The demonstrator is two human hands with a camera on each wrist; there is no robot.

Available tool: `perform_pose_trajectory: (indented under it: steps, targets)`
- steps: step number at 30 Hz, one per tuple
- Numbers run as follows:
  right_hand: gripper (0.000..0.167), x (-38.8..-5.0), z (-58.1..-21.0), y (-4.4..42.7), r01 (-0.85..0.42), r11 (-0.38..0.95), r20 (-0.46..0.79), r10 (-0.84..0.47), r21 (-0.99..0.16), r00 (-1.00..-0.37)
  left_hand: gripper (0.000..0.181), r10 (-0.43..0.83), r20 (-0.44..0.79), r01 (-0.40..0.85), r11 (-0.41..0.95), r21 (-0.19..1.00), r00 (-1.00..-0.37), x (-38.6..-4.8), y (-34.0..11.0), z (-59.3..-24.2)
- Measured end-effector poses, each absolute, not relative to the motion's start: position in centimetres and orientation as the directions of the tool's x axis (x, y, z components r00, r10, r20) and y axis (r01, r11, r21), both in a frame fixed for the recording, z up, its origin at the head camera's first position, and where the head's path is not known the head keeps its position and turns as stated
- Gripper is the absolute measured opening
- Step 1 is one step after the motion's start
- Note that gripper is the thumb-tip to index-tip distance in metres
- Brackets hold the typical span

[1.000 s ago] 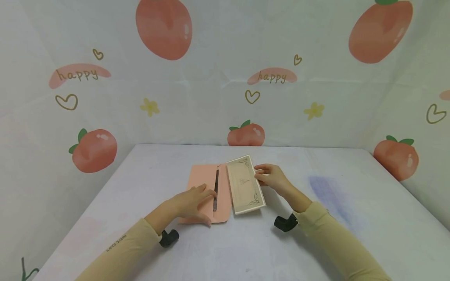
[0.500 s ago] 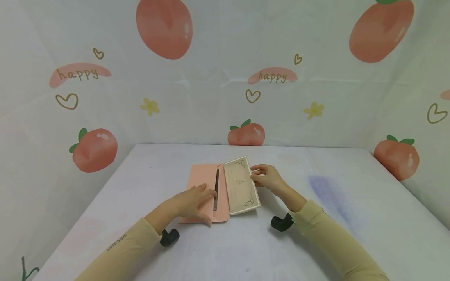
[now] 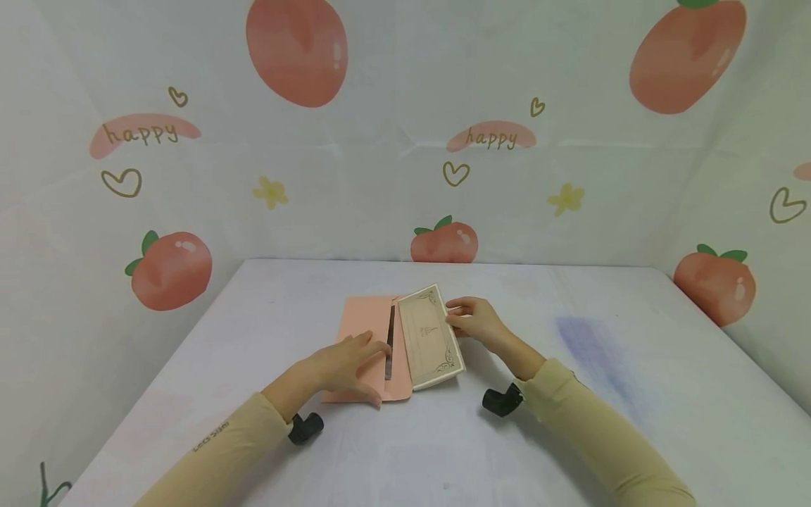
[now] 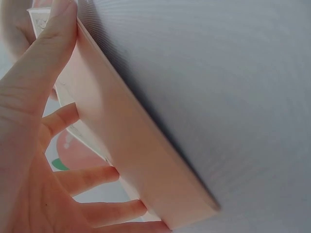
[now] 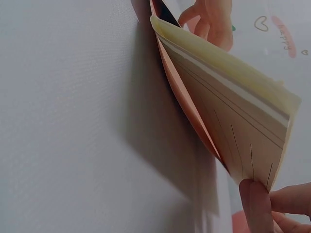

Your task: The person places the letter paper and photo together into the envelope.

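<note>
A pink paper envelope [image 3: 355, 317] lies on the table, its flap side toward the right, with a dark strip [image 3: 390, 331] showing at its opening. My left hand [image 3: 342, 362] rests on it, fingers spread; in the left wrist view the thumb [image 4: 56, 36] touches the envelope's edge. A stack of cream cards [image 3: 431, 338] with ornate printed corners is tilted over the flap. My right hand [image 3: 478, 322] pinches the stack's right edge. The right wrist view shows the cards [image 5: 228, 107] raised off the table, their lower side against the pink flap [image 5: 187, 104].
A white table [image 3: 405, 458] spreads around the envelope, with a faint purple patch [image 3: 595, 359] on the right. Behind stands a white backdrop [image 3: 355, 176] with printed fruit. Black wrist devices sit below the left wrist [image 3: 305, 428] and the right wrist [image 3: 502, 401].
My right hand has moved the cream cards left, further over the envelope's flap, and slightly lower. The left hand and envelope have stayed in place.
</note>
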State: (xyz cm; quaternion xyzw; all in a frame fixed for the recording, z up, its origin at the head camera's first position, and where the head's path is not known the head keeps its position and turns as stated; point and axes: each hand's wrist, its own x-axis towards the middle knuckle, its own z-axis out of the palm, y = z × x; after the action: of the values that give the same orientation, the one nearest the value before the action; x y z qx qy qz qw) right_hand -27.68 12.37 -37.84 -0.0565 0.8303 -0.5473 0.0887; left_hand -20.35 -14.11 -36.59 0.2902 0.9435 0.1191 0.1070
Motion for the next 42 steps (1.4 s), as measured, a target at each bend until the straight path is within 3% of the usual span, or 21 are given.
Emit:
perform_pose_trajectory:
  steps: [29,42]
  targets:
    - [0.032,-28.2,-37.7,10.8,0.021,0.418,-0.106,-0.183,-0.908,-0.977,0.072,0.561,-0.144,0.506,0.811,0.293,-0.815,-20.4,-14.0,-36.6]
    - [0.033,-27.9,-37.5,10.0,0.028,0.360,-0.104,-0.196,-0.933,-0.975,0.073,0.561,-0.145,0.513,0.815,0.268,-0.815,-20.5,-13.9,-36.7]
